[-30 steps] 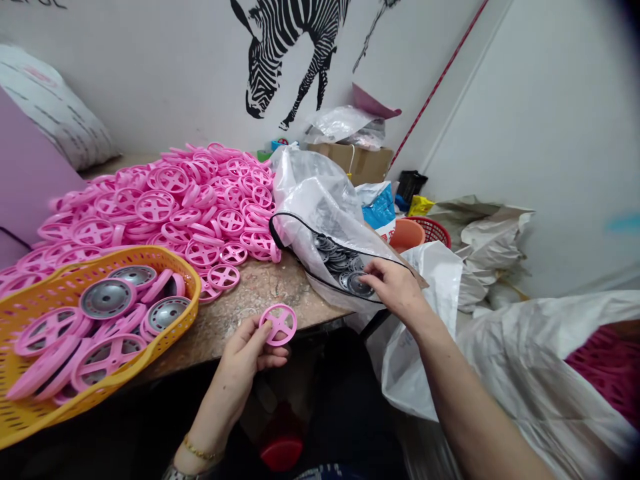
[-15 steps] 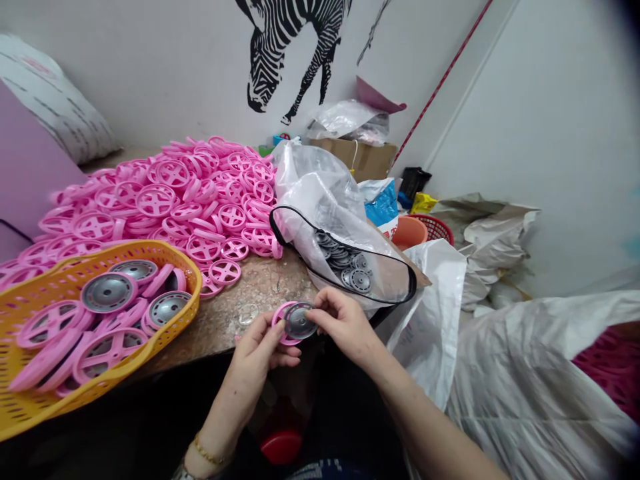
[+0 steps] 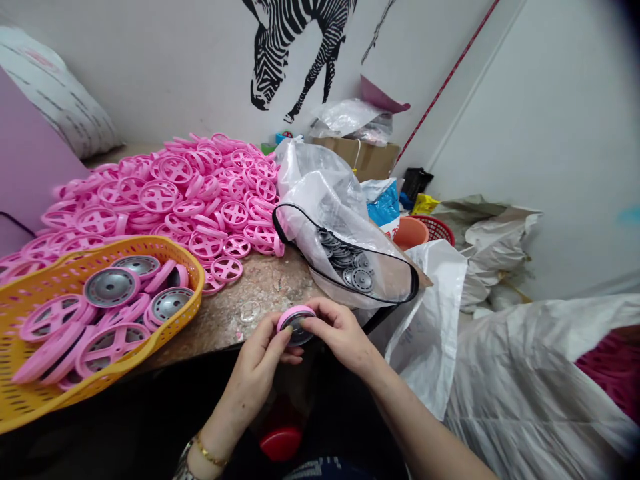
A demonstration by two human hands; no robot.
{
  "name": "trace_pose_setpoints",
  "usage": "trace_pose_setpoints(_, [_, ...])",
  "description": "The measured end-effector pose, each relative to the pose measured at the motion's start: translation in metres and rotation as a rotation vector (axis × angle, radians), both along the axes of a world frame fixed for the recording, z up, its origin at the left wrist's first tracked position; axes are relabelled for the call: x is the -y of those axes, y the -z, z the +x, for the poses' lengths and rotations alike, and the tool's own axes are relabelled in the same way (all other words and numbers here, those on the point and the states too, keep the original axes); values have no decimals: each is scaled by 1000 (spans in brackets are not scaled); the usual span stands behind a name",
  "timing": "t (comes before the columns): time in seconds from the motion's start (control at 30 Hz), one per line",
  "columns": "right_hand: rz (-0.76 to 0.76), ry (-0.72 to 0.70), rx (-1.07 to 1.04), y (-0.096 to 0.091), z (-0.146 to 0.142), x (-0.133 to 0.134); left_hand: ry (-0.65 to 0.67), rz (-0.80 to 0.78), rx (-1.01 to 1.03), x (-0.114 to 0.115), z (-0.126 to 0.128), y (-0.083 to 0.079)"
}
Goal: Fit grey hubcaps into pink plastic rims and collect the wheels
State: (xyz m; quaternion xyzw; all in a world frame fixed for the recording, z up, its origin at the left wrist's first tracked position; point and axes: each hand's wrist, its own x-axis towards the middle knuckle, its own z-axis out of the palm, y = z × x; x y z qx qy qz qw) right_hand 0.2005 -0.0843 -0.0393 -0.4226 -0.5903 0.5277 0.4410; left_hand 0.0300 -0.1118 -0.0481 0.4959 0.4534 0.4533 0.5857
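Note:
My left hand [image 3: 260, 363] and my right hand [image 3: 340, 333] both grip one pink plastic wheel [image 3: 296, 319] with a grey metal disc set in it, held just over the table's front edge. A large heap of pink wheels [image 3: 170, 200] covers the table behind. To the right, a clear plastic bag [image 3: 330, 220] lies open with several grey discs [image 3: 350, 263] inside. At the left, a yellow basket [image 3: 65, 393] holds pink wheels fitted with grey discs.
The brown table [image 3: 260, 293] shows between basket and bag. A cardboard box [image 3: 360, 157], an orange tub [image 3: 410, 232] and a red basket [image 3: 436, 229] stand behind the bag. White sacks [image 3: 525, 373] fill the right. A red cap [image 3: 280, 443] lies below.
My right hand left the bag with a grey disc, brought it to the pink wheel in my left hand, and both hands now press the two together, tilted flatter.

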Motion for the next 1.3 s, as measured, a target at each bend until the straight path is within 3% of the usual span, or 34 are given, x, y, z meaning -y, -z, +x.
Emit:
trace_pose_setpoints(0.17, [145, 69, 98, -3, -5, 10, -55, 117, -104, 2, 5, 1])
trace_pose_setpoints(0.3, [150, 100, 71, 2, -11, 13, -128, 202, -206, 3, 7, 5])
trace_pose_setpoints(0.37, [126, 110, 41, 7, -13, 12, -134, 193, -232, 2, 6, 6])
trace_pose_setpoints(0.57, [-32, 112, -76, 13, -13, 1, 23, 137, -320, -4, 0, 2])
trace_pose_setpoints(0.77, [-25, -66, -97, 4, -13, 1, -45, 75, -239, -1, -4, -4])
trace_pose_setpoints(0.97, [62, 44, -61, 1, -21, 6, -124, 150, -238, 3, -5, -6])
trace_pose_setpoints(1.07, [44, -1, -83, -1, -23, -1, -154, 124, -231, 2, -5, -6])
trace_pose_setpoints(1.2, [47, -101, -74, -1, -28, -22, -257, 79, -146, -5, -9, -19])
trace_pose_setpoints(1.3, [187, -36, 123, 4, -34, -45, -424, 86, -8, -13, -23, -44])
